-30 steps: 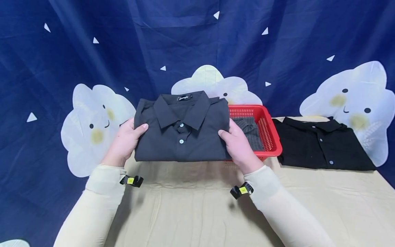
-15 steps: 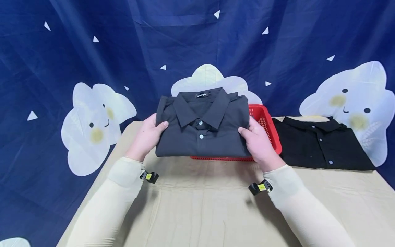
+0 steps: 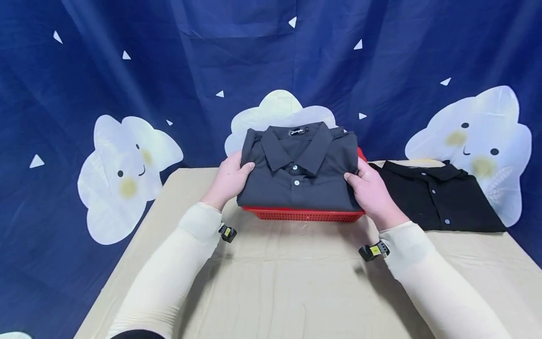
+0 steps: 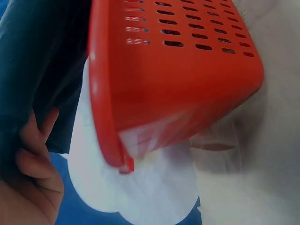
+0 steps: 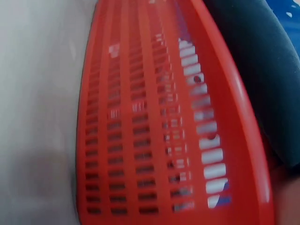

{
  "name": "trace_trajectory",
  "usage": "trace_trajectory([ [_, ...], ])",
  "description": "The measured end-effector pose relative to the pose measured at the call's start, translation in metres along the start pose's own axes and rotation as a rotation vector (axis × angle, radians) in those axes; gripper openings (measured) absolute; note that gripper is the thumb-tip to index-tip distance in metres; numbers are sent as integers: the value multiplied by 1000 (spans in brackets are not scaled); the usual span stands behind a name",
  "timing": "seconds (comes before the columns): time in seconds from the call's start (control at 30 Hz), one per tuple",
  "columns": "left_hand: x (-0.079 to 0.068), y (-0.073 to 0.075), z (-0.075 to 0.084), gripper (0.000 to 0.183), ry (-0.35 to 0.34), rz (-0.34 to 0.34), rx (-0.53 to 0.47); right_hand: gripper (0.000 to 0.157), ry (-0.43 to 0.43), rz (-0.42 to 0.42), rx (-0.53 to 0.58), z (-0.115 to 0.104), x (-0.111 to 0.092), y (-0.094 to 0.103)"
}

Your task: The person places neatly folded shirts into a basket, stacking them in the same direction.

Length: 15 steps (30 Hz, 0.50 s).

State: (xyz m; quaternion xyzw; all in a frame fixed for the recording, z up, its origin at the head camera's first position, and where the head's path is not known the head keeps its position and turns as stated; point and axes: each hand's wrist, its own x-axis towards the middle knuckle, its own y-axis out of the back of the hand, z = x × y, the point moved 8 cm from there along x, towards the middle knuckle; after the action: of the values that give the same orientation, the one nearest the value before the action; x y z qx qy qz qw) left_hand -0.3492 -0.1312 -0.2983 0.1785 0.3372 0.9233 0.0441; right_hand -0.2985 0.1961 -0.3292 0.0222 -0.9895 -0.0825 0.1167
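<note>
A folded dark grey button-up shirt (image 3: 271, 188) is held level over a red perforated basket (image 3: 309, 215), its collar toward the back. My left hand (image 3: 228, 181) grips the shirt's left side, thumb on top; in the left wrist view its curled fingers (image 4: 40, 164) sit under the cloth, beside the basket rim (image 4: 101, 93). The shirt's right side is pinched by my right hand (image 3: 374, 190), thumb on top. In the right wrist view the shirt's edge (image 5: 262, 70) runs just above the basket's long wall (image 5: 126, 140). What lies inside the basket is hidden by the shirt.
A folded black shirt (image 3: 444, 202) lies on the table right of the basket. The beige-covered table (image 3: 288, 282) reaches toward me. Behind it hangs a dark blue curtain (image 3: 254, 47) with white clouds and triangles.
Both hands have carried the grey shirt to the right, from left of the basket to over it. The striped dark cloth seen earlier inside the basket is now covered.
</note>
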Motion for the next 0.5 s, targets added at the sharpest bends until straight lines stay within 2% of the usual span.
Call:
trace_trajectory([
  [0.2, 14, -19, 9, 33, -60, -20, 77, 51, 7, 9, -186, 5, 7, 15],
  [0.3, 18, -26, 9, 35, -60, -38, 99, 49, 17, 5, -245, 8, 11, 19],
  [0.5, 22, -35, 3, 41, -46, -40, 114, 45, 80, 22, -494, 6, 19, 26],
])
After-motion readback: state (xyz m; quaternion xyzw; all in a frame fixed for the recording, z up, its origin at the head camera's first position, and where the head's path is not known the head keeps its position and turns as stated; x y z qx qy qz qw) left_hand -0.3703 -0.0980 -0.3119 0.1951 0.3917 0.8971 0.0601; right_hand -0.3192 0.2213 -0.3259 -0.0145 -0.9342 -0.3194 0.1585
